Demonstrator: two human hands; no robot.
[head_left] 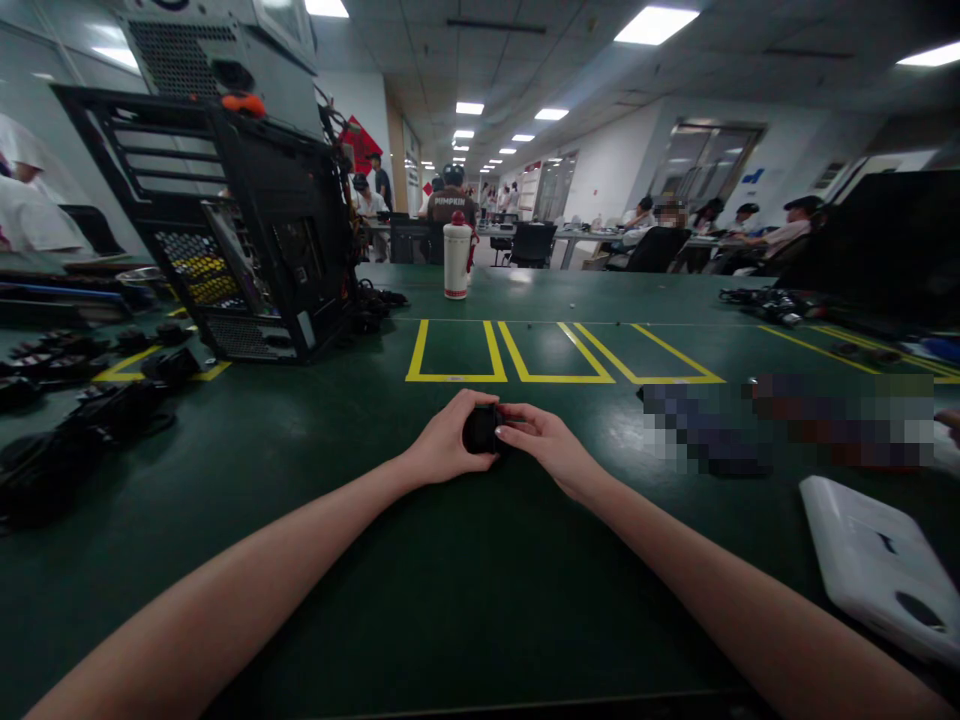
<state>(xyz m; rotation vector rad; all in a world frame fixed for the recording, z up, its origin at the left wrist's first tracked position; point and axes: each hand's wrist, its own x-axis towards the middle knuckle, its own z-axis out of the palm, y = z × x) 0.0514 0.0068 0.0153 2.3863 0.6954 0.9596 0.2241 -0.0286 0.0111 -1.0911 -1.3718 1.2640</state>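
A small black object (pixel 480 430) is held between my two hands over the green table (pixel 465 580), in front of the yellow tape outlines. My left hand (pixel 448 438) is wrapped round its left side, with the thumb along the lower edge. The fingers of my right hand (pixel 541 440) are pinched together at its right side, touching it. What exactly the black object is I cannot make out, since it is dark and partly covered by the fingers.
An open computer case (pixel 262 240) stands at the left, with tangled black cables (pixel 82 430) before it. A white bottle (pixel 456 262) stands at the back. On the right lie a white device (pixel 877 560) and blurred items. Another person's hand shows at the far right edge.
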